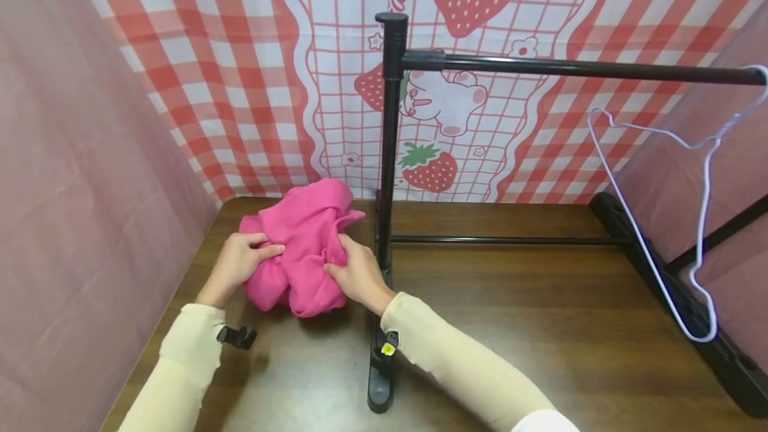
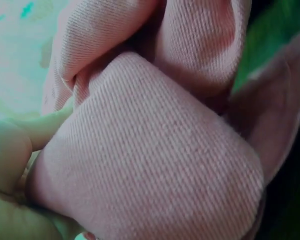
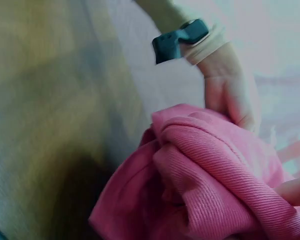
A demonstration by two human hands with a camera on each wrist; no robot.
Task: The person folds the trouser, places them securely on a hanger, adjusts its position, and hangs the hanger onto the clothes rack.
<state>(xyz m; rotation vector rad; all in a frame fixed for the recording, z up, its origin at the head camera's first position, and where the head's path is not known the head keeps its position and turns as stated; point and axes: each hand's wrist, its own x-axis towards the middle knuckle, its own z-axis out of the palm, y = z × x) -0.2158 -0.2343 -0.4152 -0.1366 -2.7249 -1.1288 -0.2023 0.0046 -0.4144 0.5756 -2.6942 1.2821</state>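
Observation:
Both hands hold a bunched pink cloth (image 1: 300,239) at the left of the table in the head view. Its kind of garment cannot be told; the wrist views show ribbed twill weave and thick folds. My left hand (image 1: 241,259) grips its left side, thumb on top. On the right side, my right hand (image 1: 360,275) pinches a fold close to the rack's post. The left wrist view has the folded cloth (image 2: 155,150) filling most of it, with part of the left hand (image 2: 12,150) at the edge. A shadow lies under the cloth (image 3: 205,175) in the right wrist view.
A black clothes rack (image 1: 390,152) stands on the brown wooden table (image 1: 510,325), its foot just right of the right hand. From the top bar's right end hangs a pale purple hanger (image 1: 705,219). A strawberry-print checked curtain (image 1: 252,85) closes off the back.

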